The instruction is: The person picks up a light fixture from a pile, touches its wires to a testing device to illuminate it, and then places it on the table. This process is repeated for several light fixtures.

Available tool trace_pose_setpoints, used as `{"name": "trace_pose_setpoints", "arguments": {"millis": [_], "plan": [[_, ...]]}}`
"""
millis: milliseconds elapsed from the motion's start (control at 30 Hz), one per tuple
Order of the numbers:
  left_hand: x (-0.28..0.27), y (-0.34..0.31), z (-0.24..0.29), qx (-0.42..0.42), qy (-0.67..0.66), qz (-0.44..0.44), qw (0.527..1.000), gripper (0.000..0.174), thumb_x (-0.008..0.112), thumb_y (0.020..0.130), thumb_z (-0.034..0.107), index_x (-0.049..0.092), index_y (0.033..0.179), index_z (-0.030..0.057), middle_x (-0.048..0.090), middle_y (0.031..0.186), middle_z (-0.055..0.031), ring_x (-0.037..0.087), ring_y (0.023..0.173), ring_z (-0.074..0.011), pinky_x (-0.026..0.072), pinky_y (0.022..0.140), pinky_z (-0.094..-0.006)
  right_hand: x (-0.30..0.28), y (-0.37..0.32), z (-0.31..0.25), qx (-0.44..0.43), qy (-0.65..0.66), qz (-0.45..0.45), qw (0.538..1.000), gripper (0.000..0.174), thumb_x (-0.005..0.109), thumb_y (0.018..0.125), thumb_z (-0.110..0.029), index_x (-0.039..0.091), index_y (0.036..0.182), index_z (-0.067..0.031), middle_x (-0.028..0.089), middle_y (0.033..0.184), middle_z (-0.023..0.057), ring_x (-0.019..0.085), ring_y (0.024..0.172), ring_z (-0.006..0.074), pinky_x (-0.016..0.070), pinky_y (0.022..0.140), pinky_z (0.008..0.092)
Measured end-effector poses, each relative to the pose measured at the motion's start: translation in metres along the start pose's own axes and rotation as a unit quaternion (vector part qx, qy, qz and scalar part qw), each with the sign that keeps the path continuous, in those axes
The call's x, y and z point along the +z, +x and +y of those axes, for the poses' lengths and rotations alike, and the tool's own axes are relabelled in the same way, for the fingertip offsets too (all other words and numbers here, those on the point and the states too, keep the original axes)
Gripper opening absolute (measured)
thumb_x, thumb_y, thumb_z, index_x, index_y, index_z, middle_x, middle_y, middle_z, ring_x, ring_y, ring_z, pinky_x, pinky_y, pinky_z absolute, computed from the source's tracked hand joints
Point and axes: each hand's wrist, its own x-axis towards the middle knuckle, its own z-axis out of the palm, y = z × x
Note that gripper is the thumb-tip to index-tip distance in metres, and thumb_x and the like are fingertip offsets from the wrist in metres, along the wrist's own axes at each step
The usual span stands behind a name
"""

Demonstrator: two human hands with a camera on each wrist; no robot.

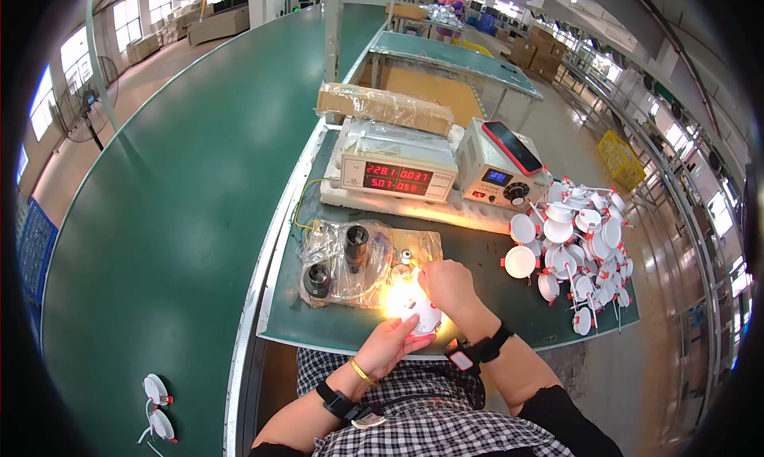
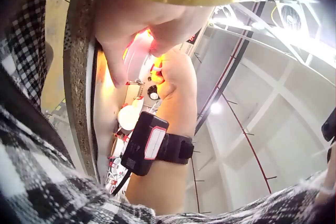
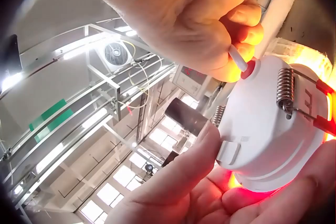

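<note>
A lit white downlight point(image 1: 427, 320) glows brightly over the front edge of the green bench. My left hand point(image 1: 386, 346) holds it by the rim, thumb on the housing and fingers underneath. In the right wrist view, the back of the downlight point(image 3: 268, 124) shows a coiled spring clip point(image 3: 286, 92) with red-sleeved ends. My right hand point(image 3: 194, 29) is just above the housing, its curled fingers gripping the white cable point(image 3: 238, 57) where it leaves a red grommet point(image 3: 248, 69). The far end of the cable is hidden behind the right hand and the glare.
A plastic-wrapped board point(image 1: 374, 258) with two black cylinders lies left of the hands. Behind stand a power meter point(image 1: 398, 175) with red digits and a regulator box point(image 1: 493, 175) bearing a phone point(image 1: 512, 147). Several downlights point(image 1: 585, 246) are heaped at right; two downlights point(image 1: 161, 423) lie on the left green surface.
</note>
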Motion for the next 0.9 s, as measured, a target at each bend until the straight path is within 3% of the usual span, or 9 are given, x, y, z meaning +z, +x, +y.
{"name": "trace_pose_setpoints", "arguments": {"millis": [300, 567, 633, 900], "plan": [[0.0070, -0.0035, 0.0045, 0.005, 0.046, 0.007, 0.999, 0.037, 0.048, 0.099, 0.020, 0.047, 0.120, -0.0104, 0.057, 0.120, -0.0157, 0.060, 0.105, -0.0211, 0.0503, 0.094, -0.0297, 0.0052, 0.0021, 0.0007, -0.013, 0.003, 0.014, 1.000, 0.023, 0.056, 0.082, -0.023, 0.067, 0.071, -0.0060, 0.064, 0.069, 0.0174, 0.065, 0.067, 0.0355, 0.0523, 0.063, 0.0459], [0.0091, -0.0040, 0.0057, 0.005, 0.031, -0.007, 0.999, 0.036, 0.051, 0.097, 0.016, 0.044, 0.123, -0.0086, 0.055, 0.121, -0.0153, 0.060, 0.106, -0.0213, 0.0502, 0.094, -0.0307, 0.0031, 0.0002, -0.0011, -0.023, 0.003, 0.026, 0.999, 0.019, 0.057, 0.076, -0.018, 0.067, 0.068, -0.0034, 0.064, 0.067, 0.0179, 0.065, 0.065, 0.0352, 0.0519, 0.059, 0.0445], [0.0100, -0.0043, 0.0042, 0.024, 0.098, 0.012, 0.995, 0.034, 0.052, 0.097, 0.014, 0.043, 0.121, -0.0082, 0.055, 0.120, -0.0150, 0.059, 0.108, -0.0216, 0.0503, 0.093, -0.0292, 0.0017, 0.0005, -0.0020, -0.021, 0.000, 0.022, 1.000, 0.019, 0.058, 0.076, -0.018, 0.067, 0.068, -0.0033, 0.064, 0.067, 0.0178, 0.065, 0.065, 0.0352, 0.0518, 0.059, 0.0445], [0.0083, -0.0025, 0.0025, 0.016, 0.083, 0.008, 0.996, 0.033, 0.052, 0.096, 0.014, 0.042, 0.118, -0.0092, 0.055, 0.119, -0.0156, 0.060, 0.107, -0.0220, 0.0506, 0.094, -0.0290, 0.0025, 0.0012, -0.0034, -0.022, -0.004, 0.023, 0.999, 0.018, 0.058, 0.075, -0.018, 0.067, 0.068, -0.0037, 0.064, 0.066, 0.0180, 0.066, 0.064, 0.0347, 0.0527, 0.059, 0.0437]]}}
